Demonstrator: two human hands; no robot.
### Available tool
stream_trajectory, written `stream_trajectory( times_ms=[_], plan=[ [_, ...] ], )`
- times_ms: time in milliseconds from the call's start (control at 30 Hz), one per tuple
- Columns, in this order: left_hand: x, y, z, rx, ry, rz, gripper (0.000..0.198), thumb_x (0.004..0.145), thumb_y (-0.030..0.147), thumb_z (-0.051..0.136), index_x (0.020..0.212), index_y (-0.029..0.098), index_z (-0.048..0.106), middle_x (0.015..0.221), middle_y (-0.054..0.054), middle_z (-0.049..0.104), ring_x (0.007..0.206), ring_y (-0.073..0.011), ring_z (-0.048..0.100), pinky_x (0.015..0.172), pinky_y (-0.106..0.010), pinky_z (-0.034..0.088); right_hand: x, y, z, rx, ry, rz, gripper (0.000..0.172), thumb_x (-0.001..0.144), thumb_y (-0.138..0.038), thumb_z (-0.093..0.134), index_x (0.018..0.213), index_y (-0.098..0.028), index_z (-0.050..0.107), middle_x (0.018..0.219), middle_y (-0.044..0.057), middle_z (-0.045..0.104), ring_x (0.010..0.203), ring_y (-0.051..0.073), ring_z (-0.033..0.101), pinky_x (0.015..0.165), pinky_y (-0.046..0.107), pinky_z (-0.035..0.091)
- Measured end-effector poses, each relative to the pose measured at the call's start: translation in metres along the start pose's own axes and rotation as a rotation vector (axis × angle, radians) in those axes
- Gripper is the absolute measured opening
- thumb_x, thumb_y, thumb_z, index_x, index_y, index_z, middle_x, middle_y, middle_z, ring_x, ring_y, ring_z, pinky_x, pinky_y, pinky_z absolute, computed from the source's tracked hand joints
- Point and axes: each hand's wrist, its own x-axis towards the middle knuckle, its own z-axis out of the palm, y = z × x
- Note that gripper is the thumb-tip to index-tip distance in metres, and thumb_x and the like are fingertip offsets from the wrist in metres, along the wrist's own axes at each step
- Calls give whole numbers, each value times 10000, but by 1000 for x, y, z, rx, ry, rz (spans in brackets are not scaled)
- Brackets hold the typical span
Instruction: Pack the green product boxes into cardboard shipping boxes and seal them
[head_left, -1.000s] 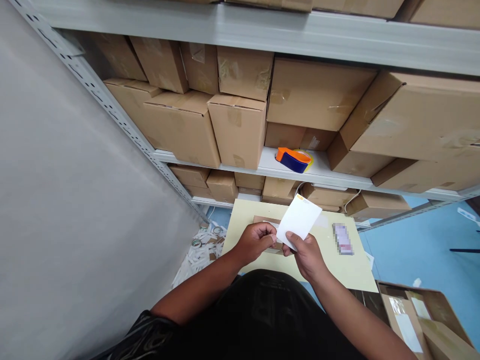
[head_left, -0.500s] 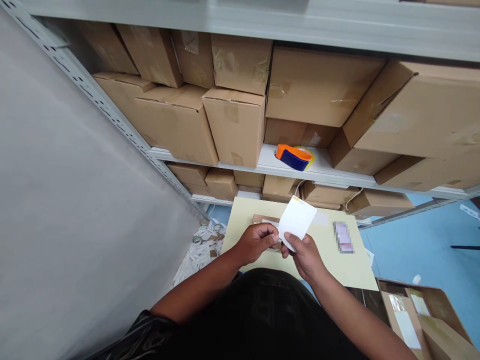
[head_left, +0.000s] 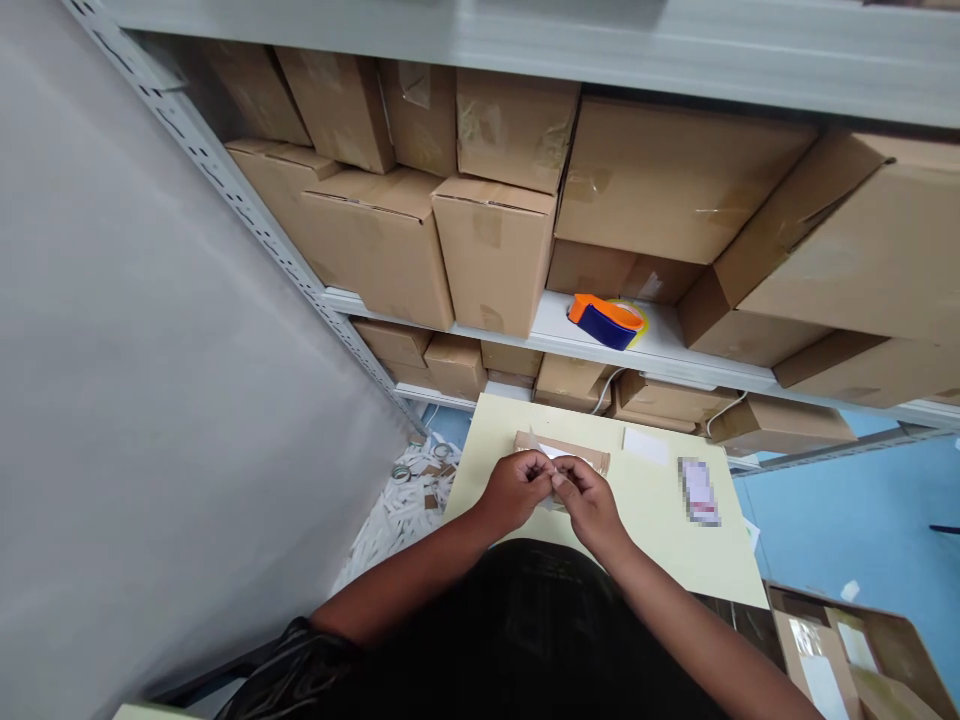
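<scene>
Your thin, whitish paper sheet (head_left: 533, 439), seen nearly edge-on, is over a flat brown cardboard box (head_left: 589, 456) on the smooth pale-yellow table (head_left: 660, 535), pinched where your left hand (head_left: 517, 490) and right hand (head_left: 590, 498) meet, fingers curled nearly closed, forearms angled inward, with a rectangular white slip (head_left: 646, 446) lying farther right.

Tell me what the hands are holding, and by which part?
The left hand and right hand pinch a thin, pale sheet, but exactly which part is hidden.
</scene>
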Motion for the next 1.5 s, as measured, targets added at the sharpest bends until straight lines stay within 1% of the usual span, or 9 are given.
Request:
stream_trajectory(
  times_ms=[233,433,633,800,900,1000,1167,1300,1500],
  plan=[
    [-15,-24,-25,59,146,-72,100,748,269,588,689,189,577,638,46,532,612,-120,474,605,-232,374,21,6,14,-9,67,120,312,895,-491,605,752,-225,684,657,-8,639,661,185,577,656,292,456],
    [-54,-74,-115,367,369,-253,72,691,262,552,662,201,574,613,36,528,640,-152,486,623,-249,356,40,18,4,-83,35,135,293,865,-478,627,731,-221,678,589,-24,575,597,165,522,598,281,417],
    [-108,-133,-213,786,450,-536,181,828,281,526,678,197,582,660,6,595,702,-178,574,661,-254,368,39,32,-7,-119,-11,212,363,864,-558,651,779,-208,696,573,-27,584,524,149,498,543,279,403],
    [-115,-155,-247,1109,349,-676,223,879,265,522,939,167,714,921,-134,731,916,-293,678,776,-336,448,32,35,-22,-53,169,236,405,844,-598,696,872,-195,711,673,22,698,578,184,617,609,318,506],
    [-91,-148,-231,994,430,-569,278,869,238,526,1064,170,713,1048,-142,747,1022,-289,680,859,-349,483,27,40,-30,-39,254,235,401,840,-578,715,912,-183,732,854,82,778,746,232,713,776,378,566],
    [-55,-127,-181,512,418,-416,301,908,367,511,1040,180,706,979,-89,758,872,-235,707,785,-326,538,19,49,-34,-109,312,189,353,871,-534,681,930,-194,757,929,81,796,905,256,740,921,405,549],
    [-1,-89,-71,-138,-5,-407,542,884,642,558,1081,152,682,934,-113,742,749,-219,724,602,-305,558,2,74,-36,-263,395,121,322,817,-479,694,955,-201,782,917,65,797,900,259,734,886,394,554],
    [23,-78,-27,7,2,-316,319,832,444,701,991,169,665,833,-40,715,709,-171,684,632,-271,555,-9,94,-40,-277,411,91,319,796,-434,693,998,-197,765,929,63,781,834,231,707,830,372,556],
    [46,-91,-14,661,-9,-141,216,914,258,605,1116,222,669,925,-31,757,857,-204,712,795,-294,522,-7,122,-53,-440,403,15,236,825,-354,608,974,-207,715,881,42,727,800,213,660,785,347,537]
  ],
)
